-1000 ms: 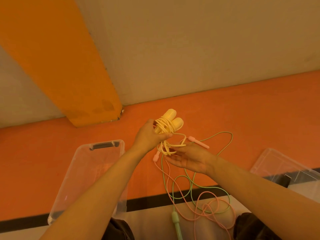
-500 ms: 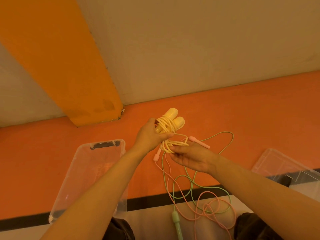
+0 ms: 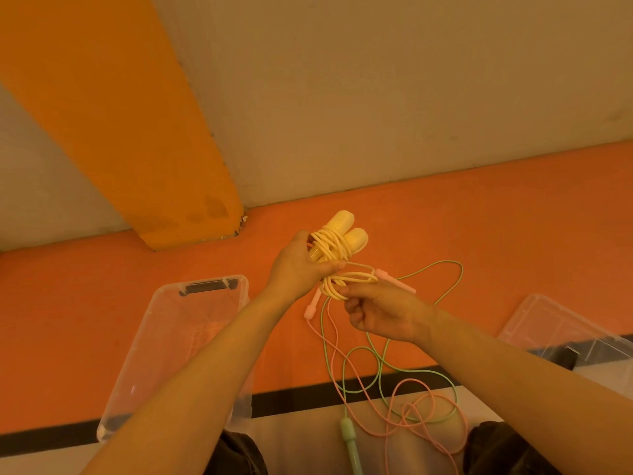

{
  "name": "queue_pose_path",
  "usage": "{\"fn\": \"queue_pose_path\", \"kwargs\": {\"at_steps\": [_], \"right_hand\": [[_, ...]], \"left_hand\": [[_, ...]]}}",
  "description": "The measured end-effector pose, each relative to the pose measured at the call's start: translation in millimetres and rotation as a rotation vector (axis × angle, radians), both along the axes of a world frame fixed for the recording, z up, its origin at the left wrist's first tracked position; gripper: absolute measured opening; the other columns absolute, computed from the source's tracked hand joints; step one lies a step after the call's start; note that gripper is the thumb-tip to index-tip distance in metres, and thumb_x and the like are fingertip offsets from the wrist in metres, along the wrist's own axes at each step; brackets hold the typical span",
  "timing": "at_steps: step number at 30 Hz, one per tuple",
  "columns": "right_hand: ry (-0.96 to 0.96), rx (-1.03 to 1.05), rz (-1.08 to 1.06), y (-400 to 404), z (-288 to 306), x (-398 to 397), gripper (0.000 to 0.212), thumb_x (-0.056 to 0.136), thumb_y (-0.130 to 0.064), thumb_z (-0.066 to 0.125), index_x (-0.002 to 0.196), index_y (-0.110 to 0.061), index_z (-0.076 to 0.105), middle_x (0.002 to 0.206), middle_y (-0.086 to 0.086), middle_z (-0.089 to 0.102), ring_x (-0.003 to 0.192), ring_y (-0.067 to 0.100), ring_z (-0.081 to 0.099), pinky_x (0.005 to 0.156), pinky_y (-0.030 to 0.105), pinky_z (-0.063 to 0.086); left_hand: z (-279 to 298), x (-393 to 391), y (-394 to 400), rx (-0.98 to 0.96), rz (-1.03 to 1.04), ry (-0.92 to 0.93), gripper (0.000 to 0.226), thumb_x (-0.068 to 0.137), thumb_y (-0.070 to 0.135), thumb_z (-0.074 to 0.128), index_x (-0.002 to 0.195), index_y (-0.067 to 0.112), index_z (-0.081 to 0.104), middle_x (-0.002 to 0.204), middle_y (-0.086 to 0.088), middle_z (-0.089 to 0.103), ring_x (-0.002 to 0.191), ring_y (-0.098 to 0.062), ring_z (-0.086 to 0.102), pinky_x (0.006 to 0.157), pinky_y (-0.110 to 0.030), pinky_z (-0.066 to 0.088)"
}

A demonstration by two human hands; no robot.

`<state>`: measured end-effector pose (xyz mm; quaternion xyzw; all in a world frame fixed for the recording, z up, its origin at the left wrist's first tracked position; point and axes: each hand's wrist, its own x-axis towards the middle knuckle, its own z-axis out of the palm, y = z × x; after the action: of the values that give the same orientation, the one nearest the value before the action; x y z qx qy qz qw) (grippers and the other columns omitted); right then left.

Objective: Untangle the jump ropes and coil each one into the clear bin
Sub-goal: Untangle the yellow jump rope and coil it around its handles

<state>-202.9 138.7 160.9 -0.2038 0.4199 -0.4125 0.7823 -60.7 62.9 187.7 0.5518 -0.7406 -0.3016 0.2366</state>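
Note:
My left hand [image 3: 298,269] grips the yellow jump rope [image 3: 337,246] by its two handles, with the cord wound around them. My right hand [image 3: 383,311] pinches the loose yellow loops just below the bundle. A pink jump rope [image 3: 394,402] and a green jump rope [image 3: 442,289] lie tangled together on the orange floor beneath my hands; a green handle [image 3: 350,443] lies near the bottom edge. The clear bin [image 3: 164,341] stands on the floor to the left, partly behind my left forearm.
A clear lid [image 3: 561,327] lies on the floor at the right. A beige wall with a slanted orange stripe [image 3: 113,108] rises beyond the floor. A black line [image 3: 294,399] crosses the floor near my knees.
My right hand went from flat under the yellow loops to curled, pinching them. The left hand and the yellow bundle stayed nearly in place.

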Motion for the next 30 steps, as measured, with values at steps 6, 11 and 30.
{"fn": "queue_pose_path", "kwargs": {"at_steps": [6, 11, 30], "right_hand": [[-0.021, -0.07, -0.011, 2.0, 1.4, -0.6, 0.031, 0.075, -0.005, 0.07, 0.104, -0.014, 0.066, 0.098, 0.002, 0.07, 0.084, 0.011, 0.068, 0.067, 0.023, 0.053], [-0.071, -0.15, -0.041, 1.8, -0.5, 1.4, 0.042, 0.076, 0.016, 0.06, 0.111, -0.007, 0.062, 0.102, 0.009, 0.069, 0.093, 0.017, 0.069, 0.076, 0.024, 0.056], [0.228, -0.354, -0.01, 0.5, 2.4, -3.6, 0.019, 0.09, -0.004, 0.058, 0.107, -0.01, 0.063, 0.093, 0.002, 0.069, 0.085, 0.011, 0.066, 0.079, 0.025, 0.055]], "left_hand": [[-1.2, 1.9, -2.0, -0.012, 0.008, 0.009, 0.064, 0.068, 0.039, 0.083, 0.117, 0.013, 0.05, 0.105, 0.004, 0.056, 0.096, -0.017, 0.056, 0.075, -0.031, 0.045], [-0.1, 1.8, -2.2, -0.016, 0.012, -0.005, 0.065, 0.07, 0.039, 0.082, 0.119, 0.012, 0.049, 0.105, 0.004, 0.054, 0.097, -0.018, 0.055, 0.078, -0.034, 0.047], [-0.2, 3.0, -2.5, -0.007, 0.017, 0.011, 0.072, 0.065, 0.045, 0.083, 0.12, 0.015, 0.048, 0.111, -0.003, 0.06, 0.095, -0.023, 0.062, 0.077, -0.048, 0.056]]}}
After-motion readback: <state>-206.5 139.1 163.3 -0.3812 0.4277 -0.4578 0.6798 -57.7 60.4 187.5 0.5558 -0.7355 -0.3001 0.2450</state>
